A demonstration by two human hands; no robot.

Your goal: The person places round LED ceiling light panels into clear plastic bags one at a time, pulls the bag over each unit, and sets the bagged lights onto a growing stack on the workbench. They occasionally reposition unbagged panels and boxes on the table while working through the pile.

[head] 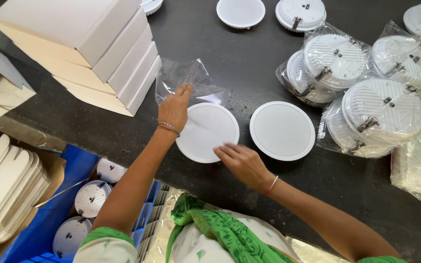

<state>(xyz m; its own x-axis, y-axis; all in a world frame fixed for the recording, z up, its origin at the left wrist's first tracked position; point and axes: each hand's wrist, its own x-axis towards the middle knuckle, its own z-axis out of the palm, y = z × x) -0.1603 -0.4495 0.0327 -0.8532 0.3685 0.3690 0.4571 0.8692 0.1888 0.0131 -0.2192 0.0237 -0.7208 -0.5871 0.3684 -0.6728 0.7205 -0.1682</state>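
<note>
Where the left hand [174,108] lies flat at frame centre, its fingers are spread across the mouth of a clear plastic bag [191,83] and the upper-left rim of a round white panel light [207,132]. The right hand [242,163] rests its loosely extended fingertips on the light's lower-right edge, pinching nothing. A second panel light [282,130] lies just beside it to the right. Bagged lights [366,87] crowd the upper right; flat white cartons [88,48] are stacked upper left. Judged good practice: keep the bag mouth pinned open and slide the disc level.
</note>
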